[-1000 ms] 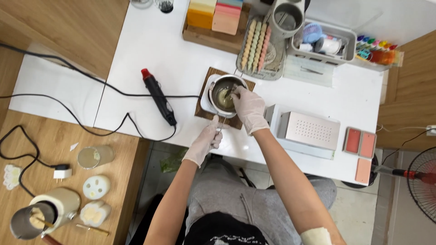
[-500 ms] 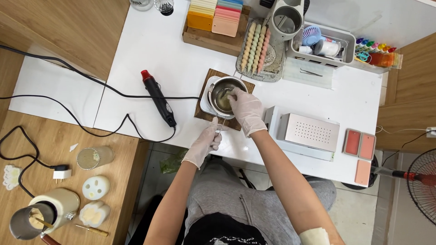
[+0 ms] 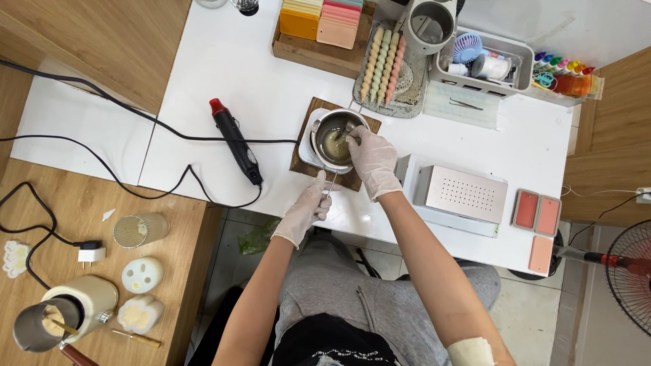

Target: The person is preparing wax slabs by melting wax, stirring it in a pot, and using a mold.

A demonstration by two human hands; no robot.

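Note:
A small steel pot [image 3: 337, 140] with pale liquid sits on a white base atop a brown wooden mat [image 3: 304, 146] on the white table. My gloved left hand [image 3: 306, 208] grips the pot's thin handle at the table's front edge. My gloved right hand [image 3: 372, 160] is over the pot's right rim, fingers closed on a thin stirring tool that dips into the liquid.
A black heat gun with a red tip [image 3: 235, 140] lies left of the mat, its cord trailing left. A perforated metal box [image 3: 462, 196], pink moulds [image 3: 536, 212], twisted candles [image 3: 383, 64], coloured wax blocks [image 3: 321, 18] and a metal cup [image 3: 432, 23] surround it. Candle pieces lie on the wooden bench at left.
My right hand has shifted slightly over the pot with the stirring tool; my left hand stays on the handle.

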